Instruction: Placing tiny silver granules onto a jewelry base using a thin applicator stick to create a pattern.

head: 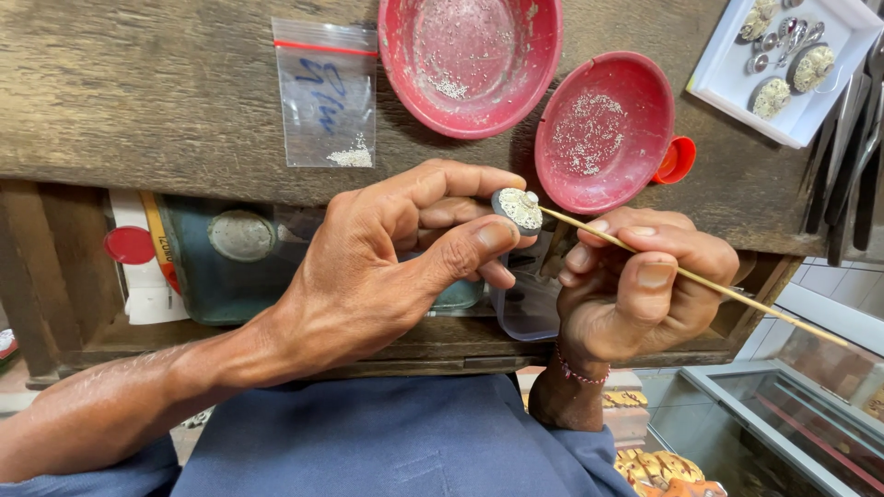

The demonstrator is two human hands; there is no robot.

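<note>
My left hand (pixel 387 253) pinches a small oval jewellery piece (pixel 518 208) between thumb and fingers; its face is covered with tiny pale stones. My right hand (pixel 640 281) holds a thin wooden stick (pixel 700 279) like a pen, its tip touching the piece's right edge. Both hands hover at the front edge of a worn wooden bench (pixel 166 101).
Two red dishes, a large one (pixel 470 55) and a smaller one (pixel 603 129), hold scattered tiny stones. A clear zip bag (pixel 327 92) with stones lies at the left. A white tray (pixel 792 64) with similar pieces sits top right. An open drawer (pixel 184 267) lies under the bench.
</note>
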